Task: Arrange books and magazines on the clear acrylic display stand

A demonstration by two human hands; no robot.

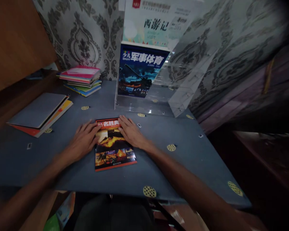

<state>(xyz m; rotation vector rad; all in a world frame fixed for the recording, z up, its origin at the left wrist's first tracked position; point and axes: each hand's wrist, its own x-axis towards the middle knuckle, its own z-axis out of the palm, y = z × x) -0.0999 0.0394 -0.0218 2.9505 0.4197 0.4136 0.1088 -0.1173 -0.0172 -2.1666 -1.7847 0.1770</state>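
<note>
A book [112, 141] with an orange and dark cover lies flat on the blue table, its title edge away from me. My left hand [86, 137] rests at the book's left edge, fingers stretched out and touching the cover's upper left. My right hand [131, 132] lies over the upper right corner, fingers extended flat. Neither hand grips the book. Beyond it stands a clear acrylic rack [144, 105] holding a dark blue book [138, 72] with a tank on the cover. A pale green book [148, 29] sits on the level above.
At the back left is a stack of books [80, 78] with a pink one on top. Nearer on the left lie a grey-covered book [39, 109] and others under it. The table [183, 173] ends close to my body; a patterned wall stands behind.
</note>
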